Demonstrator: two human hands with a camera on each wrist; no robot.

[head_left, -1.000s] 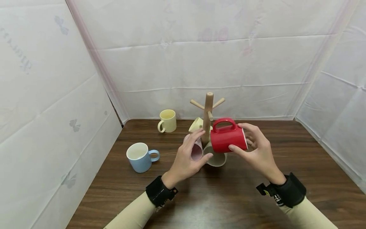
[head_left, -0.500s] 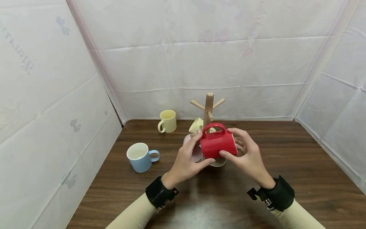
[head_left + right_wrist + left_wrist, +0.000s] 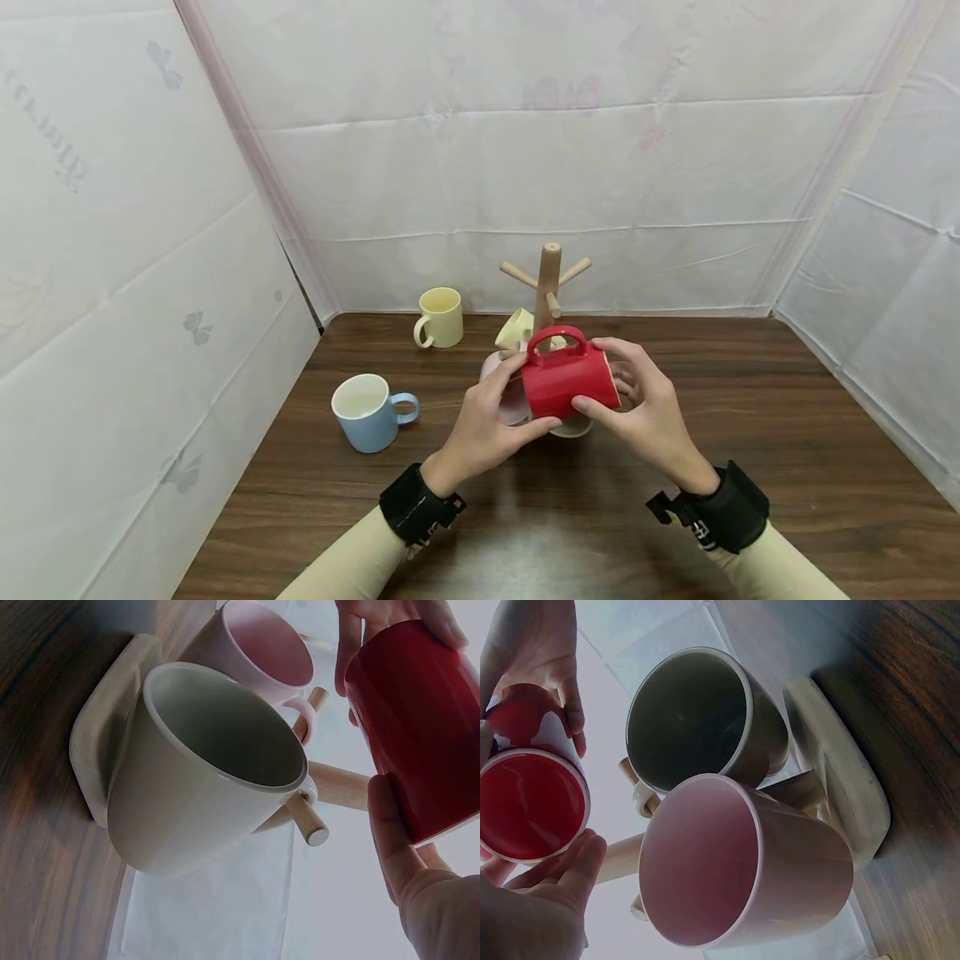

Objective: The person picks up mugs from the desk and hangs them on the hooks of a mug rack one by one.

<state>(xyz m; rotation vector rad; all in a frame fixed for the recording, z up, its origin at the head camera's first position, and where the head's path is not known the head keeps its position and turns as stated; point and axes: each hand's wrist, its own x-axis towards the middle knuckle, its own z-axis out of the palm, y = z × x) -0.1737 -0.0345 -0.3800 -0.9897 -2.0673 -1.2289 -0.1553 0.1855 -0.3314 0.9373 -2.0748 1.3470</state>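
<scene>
The red mug (image 3: 567, 383) is probably glazed ceramic: expect a stiff, moderately heavy body, slippery when smooth-gripped and breakable if dropped. Take hold of the body at both ends, or of the handle (image 3: 557, 332), which is uppermost. The mug lies sideways between the hands, held in front of the wooden mug rack (image 3: 550, 279). The left hand (image 3: 483, 425), partly open, pinches the mouth end; the right hand (image 3: 651, 404) grips the base end between thumb and fingers.
</scene>
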